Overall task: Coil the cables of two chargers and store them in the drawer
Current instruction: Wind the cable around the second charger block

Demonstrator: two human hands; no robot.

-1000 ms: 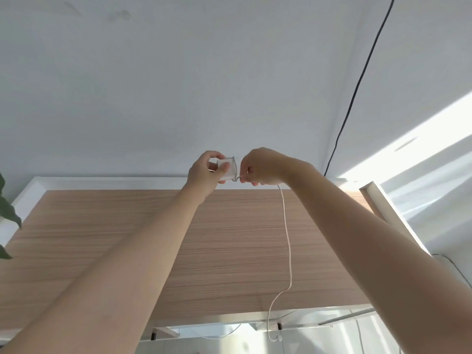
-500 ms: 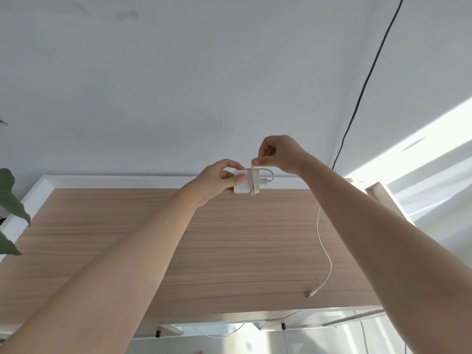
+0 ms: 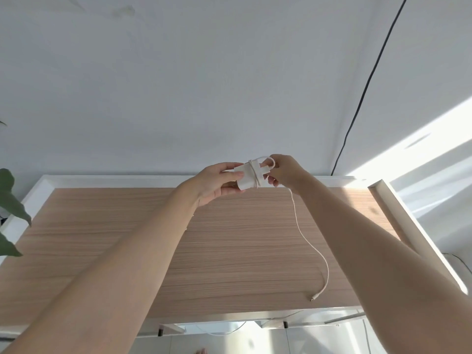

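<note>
Both hands raised over the wood-grain worktop (image 3: 229, 251), near its far edge. Left hand (image 3: 217, 182) grips a white charger brick (image 3: 249, 178), thumb on top, fingers under. White cable (image 3: 304, 233) wraps across the brick in a couple of turns, small loop on its right side. Right hand (image 3: 286, 172) pinches the cable by the loop. The rest hangs down slack; connector tip (image 3: 313, 298) near the worktop's near edge. Black wire (image 3: 362, 90) runs down the wall. Plant leaves (image 3: 10, 200) at left.
</note>
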